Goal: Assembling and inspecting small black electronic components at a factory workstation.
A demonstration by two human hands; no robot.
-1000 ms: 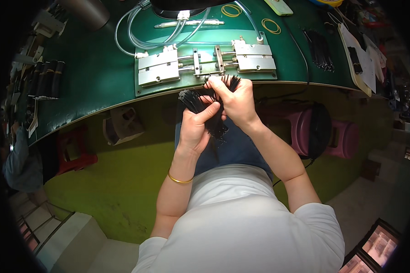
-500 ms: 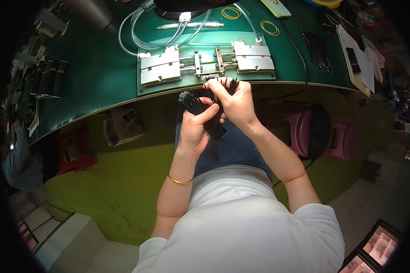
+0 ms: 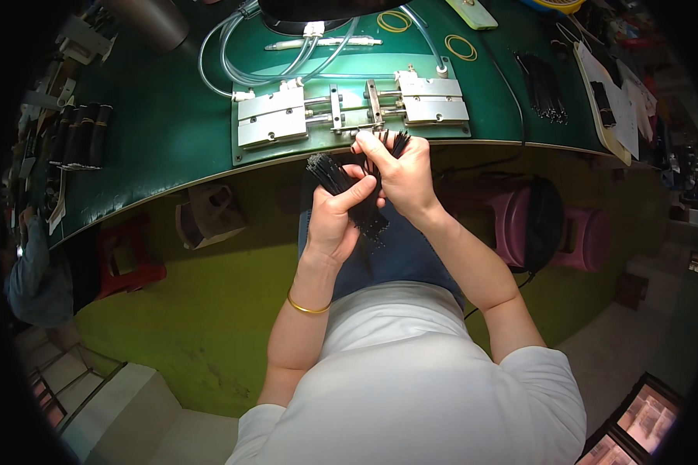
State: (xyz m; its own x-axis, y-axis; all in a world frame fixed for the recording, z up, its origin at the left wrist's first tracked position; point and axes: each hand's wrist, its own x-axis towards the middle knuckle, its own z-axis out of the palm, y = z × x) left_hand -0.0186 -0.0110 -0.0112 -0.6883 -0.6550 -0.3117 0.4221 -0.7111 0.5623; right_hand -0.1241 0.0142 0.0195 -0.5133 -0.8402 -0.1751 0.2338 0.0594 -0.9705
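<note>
A thick bundle of thin black wires point(image 3: 329, 175) is gripped in my left hand point(image 3: 335, 217), its cut ends fanning out above the thumb and its other ends hanging below the palm. Close beside it, my right hand point(image 3: 405, 174) is closed on several more black wires point(image 3: 399, 143), whose tips stick up past the fingers. Both hands are in front of the bench edge, nearly touching. Just beyond them a metal pneumatic fixture point(image 3: 349, 108) lies on the bench, with two silver blocks facing each other. Fingertips partly hide the wires between my hands.
On the green bench point(image 3: 171, 116) are clear air tubes point(image 3: 229, 54), a white pen point(image 3: 322, 43) and yellow rubber bands point(image 3: 461, 48). Black wire bundles lie left point(image 3: 85, 136) and right point(image 3: 540, 87). Below stand a pink stool point(image 3: 512, 225) and a red stool point(image 3: 128, 263); another person's sleeve point(image 3: 39, 271) shows far left.
Both hands have shifted very slightly to the right. They still hold the black wires.
</note>
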